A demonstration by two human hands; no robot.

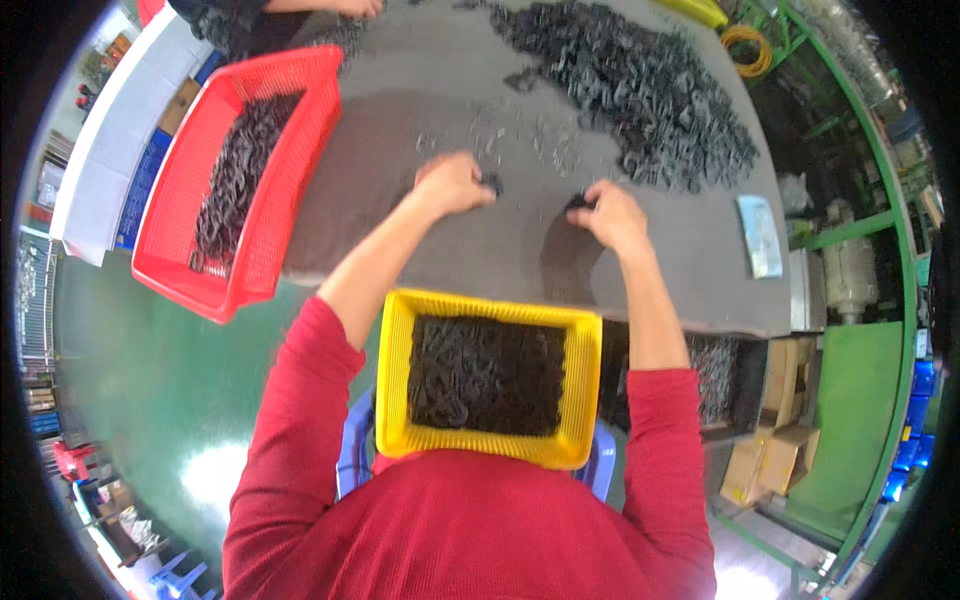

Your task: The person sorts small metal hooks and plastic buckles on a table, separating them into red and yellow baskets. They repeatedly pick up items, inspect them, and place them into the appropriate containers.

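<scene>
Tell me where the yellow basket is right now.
In the head view the yellow basket sits low and central, at the near edge of the grey table, between the person's forearms and full of dark parts; the red basket lies upper-left.

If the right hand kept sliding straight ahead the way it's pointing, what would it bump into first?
Probably the big heap of dark parts. The right hand points up the grey table with only a few scattered small pieces before that heap, though depth is hard to judge.
</scene>
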